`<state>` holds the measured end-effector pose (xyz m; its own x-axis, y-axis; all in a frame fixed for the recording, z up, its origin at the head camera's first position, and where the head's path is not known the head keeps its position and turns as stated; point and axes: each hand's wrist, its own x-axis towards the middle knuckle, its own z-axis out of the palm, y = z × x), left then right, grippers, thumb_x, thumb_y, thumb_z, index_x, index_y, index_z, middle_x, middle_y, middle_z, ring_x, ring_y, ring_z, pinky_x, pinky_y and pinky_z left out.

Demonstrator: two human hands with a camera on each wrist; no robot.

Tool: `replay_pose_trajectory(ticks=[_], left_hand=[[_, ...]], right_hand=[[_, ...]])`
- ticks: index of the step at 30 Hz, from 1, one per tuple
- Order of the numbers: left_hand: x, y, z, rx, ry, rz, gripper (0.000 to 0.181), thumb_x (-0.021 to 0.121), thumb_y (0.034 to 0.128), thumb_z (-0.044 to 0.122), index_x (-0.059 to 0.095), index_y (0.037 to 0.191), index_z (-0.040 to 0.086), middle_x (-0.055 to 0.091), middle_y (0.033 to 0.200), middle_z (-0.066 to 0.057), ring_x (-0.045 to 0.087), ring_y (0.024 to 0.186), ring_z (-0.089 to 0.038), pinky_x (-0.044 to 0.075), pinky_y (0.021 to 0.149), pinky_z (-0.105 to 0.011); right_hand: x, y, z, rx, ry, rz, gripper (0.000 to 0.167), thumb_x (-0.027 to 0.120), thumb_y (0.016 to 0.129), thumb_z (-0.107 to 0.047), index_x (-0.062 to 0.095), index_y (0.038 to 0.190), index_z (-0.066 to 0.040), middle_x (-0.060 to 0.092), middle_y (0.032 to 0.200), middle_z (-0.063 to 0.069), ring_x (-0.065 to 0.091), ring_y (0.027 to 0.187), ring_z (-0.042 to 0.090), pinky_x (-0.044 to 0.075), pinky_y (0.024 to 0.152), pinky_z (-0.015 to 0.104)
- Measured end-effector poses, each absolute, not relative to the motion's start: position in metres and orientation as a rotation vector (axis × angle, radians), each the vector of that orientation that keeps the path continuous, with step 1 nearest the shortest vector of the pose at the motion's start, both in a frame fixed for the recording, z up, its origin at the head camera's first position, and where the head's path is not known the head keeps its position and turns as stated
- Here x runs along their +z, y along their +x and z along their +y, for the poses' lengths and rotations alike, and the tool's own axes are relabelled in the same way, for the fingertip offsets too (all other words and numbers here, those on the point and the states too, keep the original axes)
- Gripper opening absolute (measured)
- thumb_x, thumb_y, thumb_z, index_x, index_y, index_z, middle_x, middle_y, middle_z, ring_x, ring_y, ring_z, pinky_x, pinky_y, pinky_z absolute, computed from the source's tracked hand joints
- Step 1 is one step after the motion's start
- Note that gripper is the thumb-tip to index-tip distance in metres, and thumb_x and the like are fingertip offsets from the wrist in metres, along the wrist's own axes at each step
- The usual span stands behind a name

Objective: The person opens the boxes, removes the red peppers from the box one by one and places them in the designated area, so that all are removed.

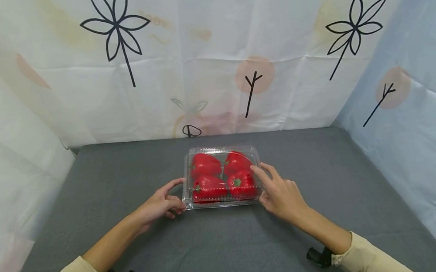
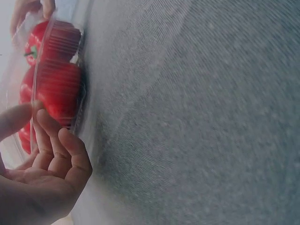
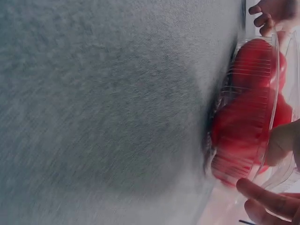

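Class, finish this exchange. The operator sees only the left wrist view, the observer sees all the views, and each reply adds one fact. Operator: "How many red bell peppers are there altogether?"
Observer: Four red bell peppers altogether.
Operator: What is drawn on the cloth backdrop?
Observer: Black line-drawn flowers, among other shapes.
Operator: Where does the clear plastic container sit on the grey tabletop?
Observer: About midway between its left and right edges.

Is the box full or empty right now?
Full: the box holds four red peppers, two by two, visible through its clear plastic.
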<state>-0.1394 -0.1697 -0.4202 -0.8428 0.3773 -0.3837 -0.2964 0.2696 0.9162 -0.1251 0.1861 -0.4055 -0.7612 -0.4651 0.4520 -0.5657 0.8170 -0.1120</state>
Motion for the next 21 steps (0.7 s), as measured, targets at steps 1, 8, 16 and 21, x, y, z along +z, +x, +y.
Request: replay_pose_trajectory(ticks=[1, 8, 16, 21], left_hand=[[-0.42, -0.14, -0.171, 1.613, 0.079, 2.001, 0.073, 0.067, 0.0915, 0.015, 0.029, 0.154, 0.019, 0.07, 0.09, -0.009, 0.061, 0.085, -0.023, 0.051, 0.074, -0.036], [-0.419, -0.138, -0.172, 1.595, 0.062, 2.002, 0.074, 0.069, 0.0908, 0.019, 0.03, 0.153, 0.019, 0.072, 0.095, -0.011, 0.063, 0.089, -0.025, 0.052, 0.077, -0.037], [-0.421, -0.136, -0.171, 1.589, 0.06, 2.006, 0.073, 0.069, 0.0908, 0.018, 0.031, 0.153, 0.016, 0.073, 0.096, -0.01, 0.064, 0.09, -0.025, 0.052, 0.078, -0.036], [-0.421, -0.134, -0.172, 1.589, 0.114, 2.003, 0.071, 0.067, 0.0922, 0.018, 0.03, 0.152, 0.013, 0.074, 0.097, -0.01, 0.065, 0.093, -0.027, 0.052, 0.079, -0.037]], right_hand=[[-0.406, -0.125, 0.187, 0.341, 0.778, -2.588, 0.075, 0.069, 0.068, 0.004, 0.052, 0.139, -0.011, 0.054, 0.135, 0.023, 0.018, 0.045, 0.003, 0.017, 0.04, 0.017], [-0.405, -0.128, 0.193, 0.361, 0.797, -2.594, 0.072, 0.074, 0.07, -0.006, 0.052, 0.139, -0.012, 0.055, 0.136, 0.019, 0.018, 0.045, 0.002, 0.016, 0.04, 0.018], [-0.4, -0.131, 0.198, 0.414, 0.8, -2.545, 0.066, 0.073, 0.075, -0.022, 0.054, 0.137, -0.01, 0.057, 0.134, 0.013, 0.063, 0.091, 0.028, 0.052, 0.075, 0.048], [-0.392, -0.136, 0.199, 0.525, 0.797, -2.501, 0.063, 0.071, 0.076, -0.023, 0.055, 0.135, -0.008, 0.06, 0.128, 0.012, 0.054, 0.118, 0.032, 0.046, 0.089, 0.057]])
